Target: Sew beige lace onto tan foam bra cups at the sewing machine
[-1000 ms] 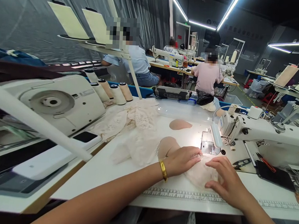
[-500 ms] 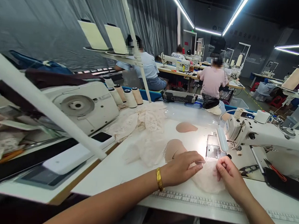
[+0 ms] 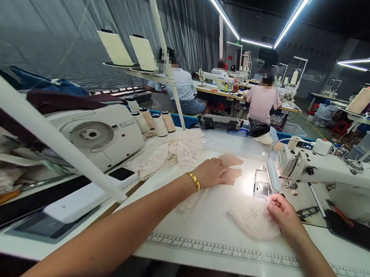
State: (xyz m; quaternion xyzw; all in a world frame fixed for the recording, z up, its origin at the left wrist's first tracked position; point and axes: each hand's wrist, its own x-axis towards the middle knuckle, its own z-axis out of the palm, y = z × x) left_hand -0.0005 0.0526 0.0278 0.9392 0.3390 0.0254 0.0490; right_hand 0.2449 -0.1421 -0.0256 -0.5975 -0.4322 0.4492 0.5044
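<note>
My left hand [image 3: 210,173], with a gold bracelet at the wrist, reaches over the white table and has its fingers on a beige fabric piece [image 3: 231,176]. Another beige piece [image 3: 232,159] lies just beyond it. My right hand [image 3: 281,209] pinches the edge of a sheer pale lace piece [image 3: 253,218], which lies flat near the table's front. Just behind that lace is the lit metal needle plate [image 3: 261,189] of the white sewing machine [image 3: 329,164].
Pale lace [image 3: 181,150] is heaped at the back left, beside thread cones [image 3: 159,124]. A white pole [image 3: 57,136] slants across the left. Scissors [image 3: 340,213] and a black phone [image 3: 354,230] lie at right. A tape rule [image 3: 216,247] runs along the front edge.
My left hand has moved left and away from me, off the lace, taking the nearer beige piece towards the other one. My right hand stays at the lace.
</note>
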